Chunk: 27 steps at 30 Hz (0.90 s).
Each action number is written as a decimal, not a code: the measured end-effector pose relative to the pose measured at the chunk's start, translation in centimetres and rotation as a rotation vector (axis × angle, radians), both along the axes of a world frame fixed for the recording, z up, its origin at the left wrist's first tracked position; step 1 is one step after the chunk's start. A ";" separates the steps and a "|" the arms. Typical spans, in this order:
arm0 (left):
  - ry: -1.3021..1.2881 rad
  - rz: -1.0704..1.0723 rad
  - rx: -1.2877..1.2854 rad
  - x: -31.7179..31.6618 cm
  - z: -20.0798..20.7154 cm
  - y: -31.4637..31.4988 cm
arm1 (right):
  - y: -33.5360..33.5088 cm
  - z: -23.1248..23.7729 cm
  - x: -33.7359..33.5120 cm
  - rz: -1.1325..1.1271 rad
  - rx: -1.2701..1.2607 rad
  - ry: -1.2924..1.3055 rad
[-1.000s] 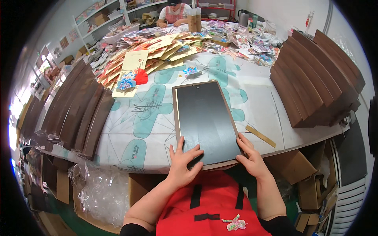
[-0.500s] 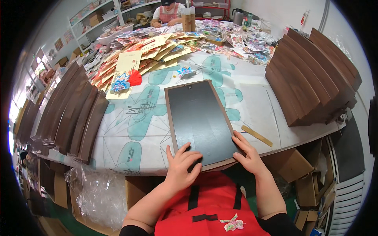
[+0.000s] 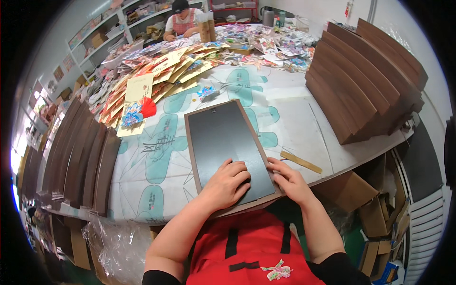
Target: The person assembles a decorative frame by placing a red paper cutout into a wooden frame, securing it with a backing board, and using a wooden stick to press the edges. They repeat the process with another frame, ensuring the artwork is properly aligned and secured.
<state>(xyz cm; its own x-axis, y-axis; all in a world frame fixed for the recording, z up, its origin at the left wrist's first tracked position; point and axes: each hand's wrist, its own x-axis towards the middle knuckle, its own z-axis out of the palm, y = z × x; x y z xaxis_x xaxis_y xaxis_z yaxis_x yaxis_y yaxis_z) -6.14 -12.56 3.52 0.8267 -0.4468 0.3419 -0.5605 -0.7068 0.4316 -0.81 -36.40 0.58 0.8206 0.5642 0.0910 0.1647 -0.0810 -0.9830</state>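
Note:
A picture frame point(image 3: 225, 145) lies back side up in front of me, with a dark grey backing panel inside a brown rim and a small hanger at its far end. My left hand point(image 3: 227, 183) rests on the lower part of the panel, palm down, its fingers slightly bent and holding nothing. At the frame's right edge is my right hand point(image 3: 287, 179), its fingers loosely apart and touching the rim without gripping it. Just beyond that hand a flat wooden strip point(image 3: 301, 162) lies on the table.
Brown frames point(image 3: 356, 85) stand stacked at the right, and more brown frames point(image 3: 78, 161) at the left. Cream cards point(image 3: 156, 71) with colourful ornaments are heaped at the far left. A co-worker point(image 3: 183, 23) sits across the table. Cardboard boxes point(image 3: 349, 190) lie below the right edge.
My left hand has moved a little up the panel, and its fingers have drawn closer together. The right hand stays by the right edge. The whole view has shifted slightly.

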 end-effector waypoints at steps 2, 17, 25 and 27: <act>-0.010 0.050 0.048 0.0 0.3 -0.5 | 1.2 -0.3 1.0 -0.117 0.022 -0.004; -0.010 0.293 0.024 4.9 1.0 0.9 | 5.2 -2.2 5.1 -0.282 -0.038 -0.095; 0.057 0.461 0.380 8.7 0.5 1.5 | 5.0 -2.6 4.7 -0.336 -0.006 -0.147; 0.095 0.464 0.378 9.0 0.6 1.8 | 5.0 -2.4 4.6 -0.345 -0.027 -0.103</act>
<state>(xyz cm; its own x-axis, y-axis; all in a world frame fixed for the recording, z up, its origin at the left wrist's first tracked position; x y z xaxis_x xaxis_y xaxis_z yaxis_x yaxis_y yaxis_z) 2.86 -10.75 4.16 0.9835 -0.1084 0.1449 -0.1283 -0.9823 0.1363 3.81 -31.38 -1.82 0.9504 0.2590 0.1720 0.2213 -0.1748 -0.9594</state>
